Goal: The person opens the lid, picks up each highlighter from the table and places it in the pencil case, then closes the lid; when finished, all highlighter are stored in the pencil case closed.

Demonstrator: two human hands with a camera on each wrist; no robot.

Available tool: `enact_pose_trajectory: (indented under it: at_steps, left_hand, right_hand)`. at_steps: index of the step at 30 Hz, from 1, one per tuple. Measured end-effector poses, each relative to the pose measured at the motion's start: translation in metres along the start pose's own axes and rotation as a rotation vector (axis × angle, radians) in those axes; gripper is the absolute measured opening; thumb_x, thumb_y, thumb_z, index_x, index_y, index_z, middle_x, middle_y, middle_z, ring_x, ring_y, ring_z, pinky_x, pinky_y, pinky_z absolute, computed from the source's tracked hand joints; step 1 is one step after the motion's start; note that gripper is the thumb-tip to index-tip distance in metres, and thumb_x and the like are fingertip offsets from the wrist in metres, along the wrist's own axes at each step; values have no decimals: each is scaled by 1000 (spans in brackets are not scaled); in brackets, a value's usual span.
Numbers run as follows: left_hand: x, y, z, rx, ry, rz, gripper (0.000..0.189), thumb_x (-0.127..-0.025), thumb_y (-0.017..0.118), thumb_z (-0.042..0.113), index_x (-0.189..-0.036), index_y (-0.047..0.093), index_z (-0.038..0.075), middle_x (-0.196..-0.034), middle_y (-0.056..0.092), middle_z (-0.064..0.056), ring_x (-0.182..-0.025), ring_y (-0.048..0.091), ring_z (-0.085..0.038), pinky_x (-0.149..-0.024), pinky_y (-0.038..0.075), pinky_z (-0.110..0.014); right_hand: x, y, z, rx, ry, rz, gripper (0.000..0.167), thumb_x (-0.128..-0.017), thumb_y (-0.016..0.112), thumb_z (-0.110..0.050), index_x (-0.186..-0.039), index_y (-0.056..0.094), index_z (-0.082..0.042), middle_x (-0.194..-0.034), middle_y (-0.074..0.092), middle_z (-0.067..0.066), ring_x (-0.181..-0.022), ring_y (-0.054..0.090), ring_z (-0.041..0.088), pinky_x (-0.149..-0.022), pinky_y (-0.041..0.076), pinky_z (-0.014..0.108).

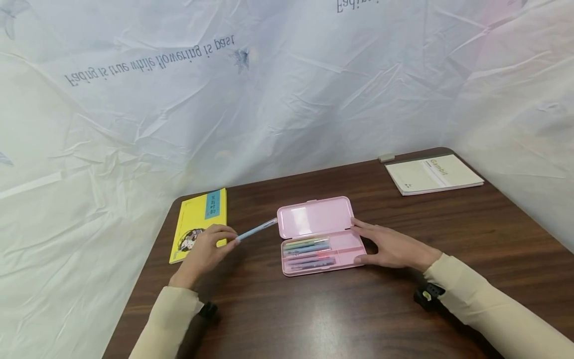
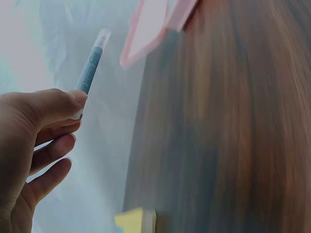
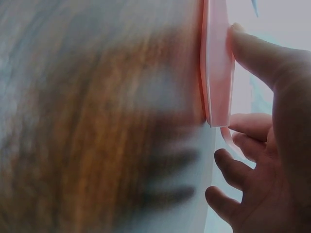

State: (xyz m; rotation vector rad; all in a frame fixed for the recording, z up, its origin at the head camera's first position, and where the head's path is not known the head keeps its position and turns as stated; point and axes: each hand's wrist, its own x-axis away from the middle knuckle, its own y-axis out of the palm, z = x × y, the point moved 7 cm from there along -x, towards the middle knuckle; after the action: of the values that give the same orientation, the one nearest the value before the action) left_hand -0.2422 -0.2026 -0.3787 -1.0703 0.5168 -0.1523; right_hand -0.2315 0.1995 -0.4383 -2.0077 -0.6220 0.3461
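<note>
A light blue pen (image 1: 257,230) with a clear cap is pinched between the thumb and fingertips of my left hand (image 1: 208,252). Its capped end points right, close to the lid of a pink pencil case (image 1: 354,259). The case lies with its lid raised, and several pens (image 1: 309,247) rest in the left part of its tray. My right hand (image 1: 392,245) holds the case's right end, thumb at the near corner and fingers by the lid hinge. In the right wrist view the thumb touches the pink case (image 3: 219,73), while the lower fingers are off it.
A yellow book (image 1: 188,213) lies at the table's left edge, beside my left hand. At the back right is a white notebook (image 1: 432,173), with a small pale block (image 1: 386,158) near it. White printed sheeting (image 1: 287,99) encloses the dark wooden table (image 1: 278,319).
</note>
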Motion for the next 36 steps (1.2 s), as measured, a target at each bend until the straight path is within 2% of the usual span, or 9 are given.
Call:
enact_pose_trajectory:
  at_steps: [8, 15, 22, 28, 36]
  left_hand:
    - [-15, 10, 38, 30, 111, 7, 14, -85, 81, 14, -98, 77, 11, -105, 68, 1, -99, 60, -17, -84, 56, -41]
    - [-26, 22, 65, 53, 119, -48, 11, -88, 79, 19, -98, 79, 14, -106, 66, 7, -102, 57, -10, -89, 56, -35]
    - [-30, 33, 91, 49, 222, -63, 14, -84, 82, 15, -98, 79, 13, -104, 67, 7, -102, 57, -10, -91, 55, -32]
    - [-32, 49, 103, 57, 282, -95, 17, -84, 82, 15, -100, 79, 12, -105, 68, 4, -102, 59, -11, -91, 55, -31]
    - [-30, 73, 111, 95, 282, -186, 16, -88, 79, 20, -102, 79, 12, -108, 67, 4, -104, 58, -11, -92, 54, -29]
  right_hand:
    - [0, 1, 1, -5, 2, -3, 88, -89, 64, -62, -153, 39, -6, -164, 24, 8, -144, 35, 38, -115, 30, 58]
    - [-1, 0, 1, -10, 1, -2, 89, -89, 65, -62, -153, 39, -6, -164, 24, 8, -143, 35, 40, -114, 30, 60]
    - [-1, 1, 2, -5, 13, -2, 90, -87, 65, -63, -153, 39, -7, -164, 24, 7, -143, 35, 41, -113, 31, 60]
    - [-1, 0, 2, 1, -5, 4, 89, -88, 65, -63, -152, 40, -6, -164, 25, 8, -143, 37, 39, -114, 31, 58]
    - [0, -1, 1, 0, -21, 7, 88, -89, 63, -63, -152, 40, -4, -164, 25, 9, -142, 37, 39, -113, 32, 58]
